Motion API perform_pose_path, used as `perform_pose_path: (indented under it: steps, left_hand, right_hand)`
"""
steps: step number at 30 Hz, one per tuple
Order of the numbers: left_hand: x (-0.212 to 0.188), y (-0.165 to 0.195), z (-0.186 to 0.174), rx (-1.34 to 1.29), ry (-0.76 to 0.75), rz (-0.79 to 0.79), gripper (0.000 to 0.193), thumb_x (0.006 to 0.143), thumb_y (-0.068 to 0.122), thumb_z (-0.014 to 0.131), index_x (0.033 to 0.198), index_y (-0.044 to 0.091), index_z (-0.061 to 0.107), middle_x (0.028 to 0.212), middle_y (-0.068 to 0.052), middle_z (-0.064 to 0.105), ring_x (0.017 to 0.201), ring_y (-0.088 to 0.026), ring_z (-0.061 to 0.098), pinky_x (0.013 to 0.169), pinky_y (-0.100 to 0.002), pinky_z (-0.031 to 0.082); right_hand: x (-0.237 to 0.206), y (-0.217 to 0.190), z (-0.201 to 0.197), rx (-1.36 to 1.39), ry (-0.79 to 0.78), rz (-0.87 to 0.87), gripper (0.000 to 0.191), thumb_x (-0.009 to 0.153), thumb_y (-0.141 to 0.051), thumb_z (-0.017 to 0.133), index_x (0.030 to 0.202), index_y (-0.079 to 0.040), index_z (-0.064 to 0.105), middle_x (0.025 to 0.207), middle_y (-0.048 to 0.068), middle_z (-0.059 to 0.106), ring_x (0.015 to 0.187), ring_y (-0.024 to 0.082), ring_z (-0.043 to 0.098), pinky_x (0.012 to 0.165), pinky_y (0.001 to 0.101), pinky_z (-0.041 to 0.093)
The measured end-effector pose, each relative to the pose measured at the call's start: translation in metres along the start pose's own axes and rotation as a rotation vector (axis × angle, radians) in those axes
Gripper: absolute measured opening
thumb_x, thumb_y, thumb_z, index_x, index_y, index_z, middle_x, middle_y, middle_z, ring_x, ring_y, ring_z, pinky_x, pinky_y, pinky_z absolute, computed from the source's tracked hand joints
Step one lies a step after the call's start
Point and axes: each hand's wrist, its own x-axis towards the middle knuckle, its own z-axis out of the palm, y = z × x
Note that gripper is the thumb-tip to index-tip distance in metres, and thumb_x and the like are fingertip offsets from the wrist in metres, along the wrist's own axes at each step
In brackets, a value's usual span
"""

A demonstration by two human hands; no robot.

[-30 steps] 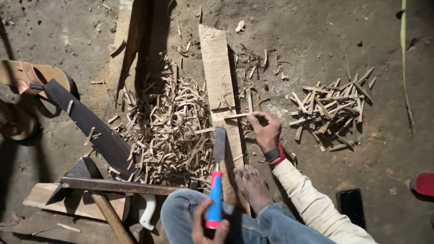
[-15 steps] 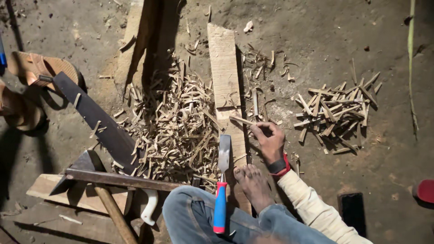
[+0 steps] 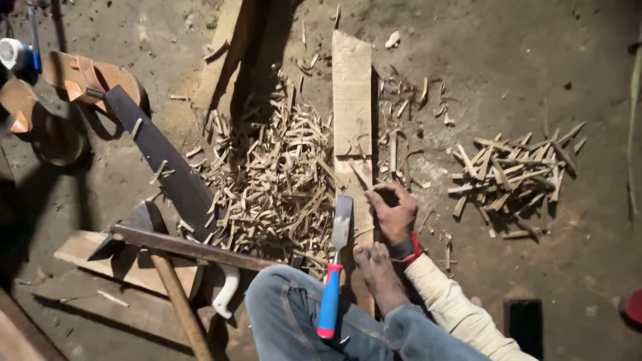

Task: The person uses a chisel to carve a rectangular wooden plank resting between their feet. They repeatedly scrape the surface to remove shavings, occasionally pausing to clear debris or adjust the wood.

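At far left on the dirt floor, two sandals [image 3: 80,77] lie side by side; a hand saw [image 3: 167,167] runs diagonally down from them, blade dark, pale handle at its lower end; below it a wooden plank [image 3: 87,257] w/ an adze-type tool [image 3: 167,244] laid across. Centre-left: a heap of wood shavings [image 3: 274,180] just beside a long board [image 3: 352,100], which lies lengthwise away from the person. L hand: not visible in frame; grip state cannot be told. A chisel [image 3: 336,261] w/ red-and-blue handle stands over the knee in blue jeans, flat blade pointing toward the board's near end; what holds it is hidden. A bare foot [image 3: 378,274] rests on the board's near part. R hand [image 3: 394,214], red band at wrist, cream sleeve: fingers curled shut around a thin wooden stick [image 3: 358,174], pressing it against the board surface approx. mid-length. Right: a pile of cut sticks [image 3: 515,177], well apart from the board; a dark flat object [image 3: 526,324] lies near the sleeve.
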Motion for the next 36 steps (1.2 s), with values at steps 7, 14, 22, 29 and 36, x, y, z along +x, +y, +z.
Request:
perform_pose_path:
  steps: [7, 14, 22, 29, 36]
  left_hand:
    - [0.003, -0.006, -0.017, 0.272, 0.151, -0.196, 0.072, 0.077, 0.027, 0.081, 0.138, -0.003, 0.054, 0.126, -0.024, 0.063, 0.113, -0.042, 0.061, 0.093, -0.049, 0.047]
    - [-0.026, -0.078, 0.015, 0.927, -0.179, -0.774, 0.075, 0.082, 0.018, 0.075, 0.148, 0.001, 0.042, 0.12, -0.02, 0.065, 0.105, -0.038, 0.061, 0.086, -0.055, 0.046]
    - [-0.072, -0.075, -0.01, 0.123, 0.245, -0.738, 0.07, 0.076, -0.001, 0.075, 0.143, 0.004, 0.054, 0.13, -0.015, 0.068, 0.12, -0.027, 0.066, 0.099, -0.039, 0.052]
    - [-0.097, -0.071, 0.001, 0.515, 0.354, -0.406, 0.08, 0.068, -0.002, 0.077, 0.143, 0.003, 0.051, 0.131, -0.024, 0.061, 0.119, -0.028, 0.064, 0.1, -0.035, 0.049]
    - [-0.102, -0.081, 0.026, -0.213, 0.491, -0.859, 0.076, 0.086, -0.002, 0.069, 0.156, 0.005, 0.041, 0.107, -0.02, 0.069, 0.088, -0.024, 0.068, 0.081, -0.035, 0.057]
  right_hand:
    - [0.006, 0.001, 0.009, 0.017, -0.045, -0.022, 0.023, 0.082, -0.013, 0.087, 0.101, -0.005, 0.076, 0.087, 0.009, 0.075, 0.075, 0.014, 0.069, 0.07, 0.0268, 0.056]
    - [-0.001, -0.002, 0.023, 0.569, -0.15, 0.325, 0.024, 0.092, -0.004, 0.072, 0.115, 0.002, 0.069, 0.101, 0.014, 0.077, 0.087, 0.02, 0.078, 0.075, 0.03, 0.065]
    - [-0.007, 0.009, 0.02, 0.694, -0.104, 0.442, 0.031, 0.096, -0.004, 0.068, 0.124, 0.007, 0.068, 0.111, 0.021, 0.076, 0.096, 0.025, 0.077, 0.083, 0.0308, 0.064]
    - [-0.014, 0.008, 0.027, 0.771, -0.073, 0.596, 0.036, 0.093, -0.004, 0.07, 0.127, 0.007, 0.063, 0.112, 0.021, 0.076, 0.095, 0.026, 0.078, 0.08, 0.0321, 0.065]
    - [-0.012, 0.0, 0.033, 0.781, -0.095, 0.565, 0.053, 0.092, -0.001, 0.068, 0.142, 0.001, 0.051, 0.109, 0.022, 0.074, 0.095, 0.025, 0.078, 0.079, 0.0314, 0.064]
